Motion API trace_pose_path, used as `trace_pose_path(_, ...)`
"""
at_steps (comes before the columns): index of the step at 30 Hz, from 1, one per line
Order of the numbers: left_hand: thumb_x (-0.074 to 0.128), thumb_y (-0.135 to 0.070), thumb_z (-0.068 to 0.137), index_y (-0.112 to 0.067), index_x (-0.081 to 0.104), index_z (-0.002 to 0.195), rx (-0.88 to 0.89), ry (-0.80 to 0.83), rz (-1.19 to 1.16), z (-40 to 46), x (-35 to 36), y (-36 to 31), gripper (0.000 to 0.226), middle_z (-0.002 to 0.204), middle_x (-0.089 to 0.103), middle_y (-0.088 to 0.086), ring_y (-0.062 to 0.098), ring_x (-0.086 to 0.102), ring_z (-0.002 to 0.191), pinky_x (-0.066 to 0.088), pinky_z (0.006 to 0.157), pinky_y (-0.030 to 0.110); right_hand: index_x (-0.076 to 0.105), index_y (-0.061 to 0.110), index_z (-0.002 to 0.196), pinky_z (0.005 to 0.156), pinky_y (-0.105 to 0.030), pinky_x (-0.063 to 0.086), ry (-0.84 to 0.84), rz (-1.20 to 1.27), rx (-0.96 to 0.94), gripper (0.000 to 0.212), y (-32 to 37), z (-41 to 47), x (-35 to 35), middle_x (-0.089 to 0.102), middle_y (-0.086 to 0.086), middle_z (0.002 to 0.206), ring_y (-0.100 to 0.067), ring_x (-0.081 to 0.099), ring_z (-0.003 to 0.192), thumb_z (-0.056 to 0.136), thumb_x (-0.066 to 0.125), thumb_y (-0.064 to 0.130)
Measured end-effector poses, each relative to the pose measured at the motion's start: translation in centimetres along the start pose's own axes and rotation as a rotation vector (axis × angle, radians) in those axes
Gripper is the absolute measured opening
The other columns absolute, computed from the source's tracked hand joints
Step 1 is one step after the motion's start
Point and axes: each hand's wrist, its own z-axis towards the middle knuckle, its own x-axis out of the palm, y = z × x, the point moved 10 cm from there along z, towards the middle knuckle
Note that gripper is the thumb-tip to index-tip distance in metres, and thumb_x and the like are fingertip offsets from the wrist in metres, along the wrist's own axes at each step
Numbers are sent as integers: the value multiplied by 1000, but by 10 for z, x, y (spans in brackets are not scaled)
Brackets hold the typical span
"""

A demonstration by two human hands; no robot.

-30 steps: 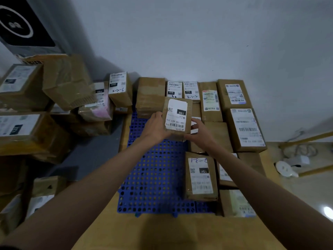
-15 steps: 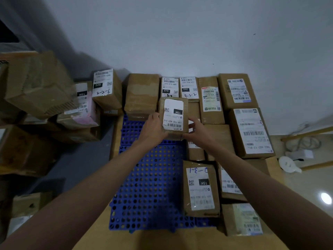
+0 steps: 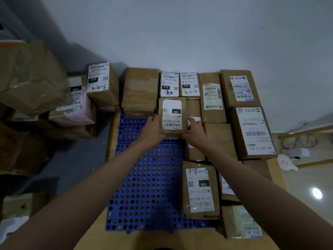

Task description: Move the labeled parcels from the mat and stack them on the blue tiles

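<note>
Against the wall, the blue tiles carry rows of stacked parcels, and the parcel now in play sits at the back between a plain box and the right-hand stack, with the left hand and right hand gripping its near corners. It could tip or catch on its neighbours if released crooked, since the gap looks tight. Its label reads "15H" and "15H-159 A03 210"; labels behind read "070" and "032", with "4-3-2" handwritten.
</note>
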Motion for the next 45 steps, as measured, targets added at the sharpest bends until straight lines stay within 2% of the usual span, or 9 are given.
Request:
trace_pose_path(4,76,-28,82,-5,14,152,-54,54,83,-9,-3,10,96,152,24,11,30,38,133,42,85,31,25,12,149,103,-39,43,9,-45,9,83,2,-11,-4,30,-16,142,-33,46,123,81,73,9)
trace_pose_path(12,79,-34,79,-13,14,154,-112,125,234,-54,-29,26,101,160,17,8,25,23,146,34,110,38,35,11,141,92,-41,50,51,-236,-35,73,27,-55,-24,34,-16,139,-33,52,115,80,75,16)
trace_pose_path(18,77,-39,79,-18,29,151,-78,147,338,-101,-57,23,89,155,27,6,24,34,139,40,108,42,38,13,140,82,-36,49,109,-393,-109,70,54,-101,-30,43,-14,134,-29,53,111,81,75,19)
trace_pose_path(21,76,-39,81,-18,36,146,-46,134,353,-128,-71,23,79,150,34,6,23,37,135,44,101,37,38,14,142,77,-32,44,146,-434,-157,71,70,-123,-26,45,-13,134,-28,53,113,81,75,17)
trace_pose_path(26,74,-41,82,-19,41,142,-53,159,395,-174,-94,36,72,141,44,2,21,48,123,45,89,31,38,14,143,85,-33,48,189,-495,-222,71,99,-153,-11,48,-12,138,-27,50,122,82,75,17)
trace_pose_path(30,75,-41,81,-17,44,141,-99,142,394,-211,-117,59,71,135,49,3,23,53,116,47,84,32,40,14,143,56,-20,38,251,-521,-292,68,129,-170,12,51,-12,134,-24,54,99,85,74,20)
trace_pose_path(35,77,-41,79,-17,53,131,-175,83,396,-253,-145,95,62,131,53,4,24,56,115,50,94,40,41,16,141,74,-31,49,311,-538,-337,61,161,-187,45,51,-10,131,-23,56,97,88,72,19)
trace_pose_path(40,76,-41,79,-19,46,137,-206,9,355,-287,-173,138,69,137,47,3,24,50,123,46,97,39,43,20,139,60,-25,48,366,-583,-370,57,199,-203,85,51,-7,127,-15,55,80,89,70,23)
trace_pose_path(45,76,-35,80,-20,58,114,-219,-15,345,-311,-205,186,41,116,59,2,20,57,102,51,88,36,49,18,134,77,-36,55,358,-575,-413,55,239,-214,123,57,-5,113,-19,58,88,85,73,24)
